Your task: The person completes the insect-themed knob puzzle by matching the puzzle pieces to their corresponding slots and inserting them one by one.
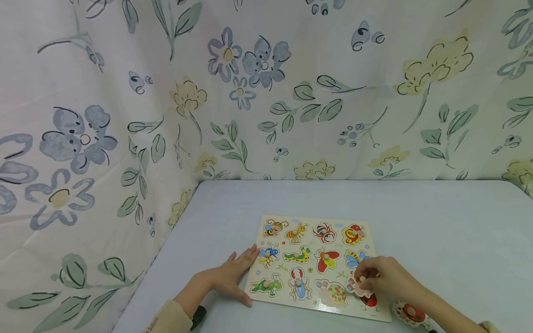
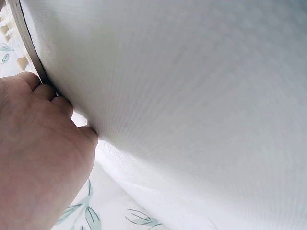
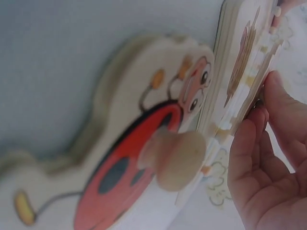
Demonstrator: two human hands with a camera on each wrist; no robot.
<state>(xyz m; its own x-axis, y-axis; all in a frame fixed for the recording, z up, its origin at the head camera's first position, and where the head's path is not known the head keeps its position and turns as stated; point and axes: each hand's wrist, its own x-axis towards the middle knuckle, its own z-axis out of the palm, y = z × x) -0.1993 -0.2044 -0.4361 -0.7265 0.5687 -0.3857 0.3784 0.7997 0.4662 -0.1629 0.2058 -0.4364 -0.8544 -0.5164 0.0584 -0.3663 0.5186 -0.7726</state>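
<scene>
A wooden knob puzzle board (image 1: 283, 267) with bug pictures lies on the table. My left hand (image 1: 233, 276) rests at its left edge with fingers spread; the left wrist view shows the fingertips (image 2: 62, 105) right at the board's side. Over the lower right corner, my right hand (image 1: 385, 277) pinches a puzzle piece (image 1: 359, 289), tilted above the board; its picture is mostly hidden by the fingers. Beneath it shows a red ladybug picture (image 1: 368, 301), beside a spotted snail picture (image 1: 336, 293) without a knob. A loose ladybug piece (image 3: 120, 167) with a round knob lies right of the board.
Several knobbed bug pieces sit in the board, among them a stag beetle (image 1: 298, 287), a grasshopper (image 1: 266, 286) and a caterpillar (image 1: 297, 255). The white table (image 1: 449, 231) meets a floral curtain (image 1: 266, 129) behind and at the left.
</scene>
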